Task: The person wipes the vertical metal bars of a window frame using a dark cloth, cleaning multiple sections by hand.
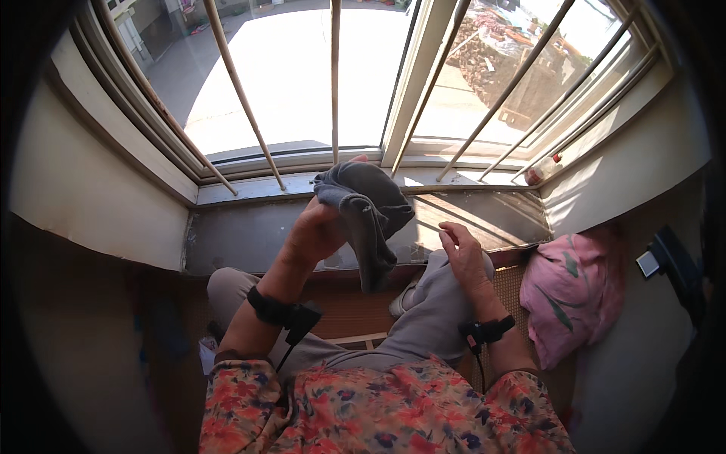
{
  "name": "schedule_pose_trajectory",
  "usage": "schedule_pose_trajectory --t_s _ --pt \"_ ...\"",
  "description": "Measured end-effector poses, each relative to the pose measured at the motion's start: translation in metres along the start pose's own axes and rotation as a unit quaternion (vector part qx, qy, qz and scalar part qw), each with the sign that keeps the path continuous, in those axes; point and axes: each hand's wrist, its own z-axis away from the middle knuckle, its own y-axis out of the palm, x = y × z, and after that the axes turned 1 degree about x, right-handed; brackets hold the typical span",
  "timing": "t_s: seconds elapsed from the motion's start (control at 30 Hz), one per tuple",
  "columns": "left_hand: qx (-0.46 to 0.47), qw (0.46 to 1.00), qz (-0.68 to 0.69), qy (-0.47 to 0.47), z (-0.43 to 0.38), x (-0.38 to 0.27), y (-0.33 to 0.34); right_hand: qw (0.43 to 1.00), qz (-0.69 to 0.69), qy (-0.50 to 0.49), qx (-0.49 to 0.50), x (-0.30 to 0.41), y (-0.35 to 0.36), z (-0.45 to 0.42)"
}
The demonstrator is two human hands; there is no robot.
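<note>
A dark grey cloth garment (366,213), perhaps a sock, is bunched over my left hand (317,230) and hangs down in a narrow fold over the windowsill's front edge. The cloth hides most of that hand's fingers; one fingertip shows above it. My right hand (463,252) is to the right of the cloth, above my right knee, apart from the garment, with its fingers slightly bent and nothing in them. Black straps with small devices are round both forearms.
Before me is a grey windowsill (244,235) with barred windows behind it. A plastic bottle (543,169) is in the sill's right corner. A pink cloth bundle (570,295) with green leaf shapes lies to my right. A black device with a metal connector (648,265) shows at far right.
</note>
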Motion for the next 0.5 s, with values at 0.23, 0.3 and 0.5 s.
schedule_pose_trajectory --t_s 0.23,0.3,0.5 --pt "-0.045 0.996 0.054 0.047 0.08 -0.011 -0.004 0.829 -0.473 0.15 0.255 0.121 0.053 0.001" --pt "-0.049 0.991 0.112 0.047 0.099 -0.006 -0.007 0.841 -0.428 0.171 0.285 0.135 0.065 0.008" --pt "-0.128 0.984 0.119 0.036 0.135 -0.01 -0.002 0.873 -0.367 0.165 0.275 0.13 0.095 0.017"
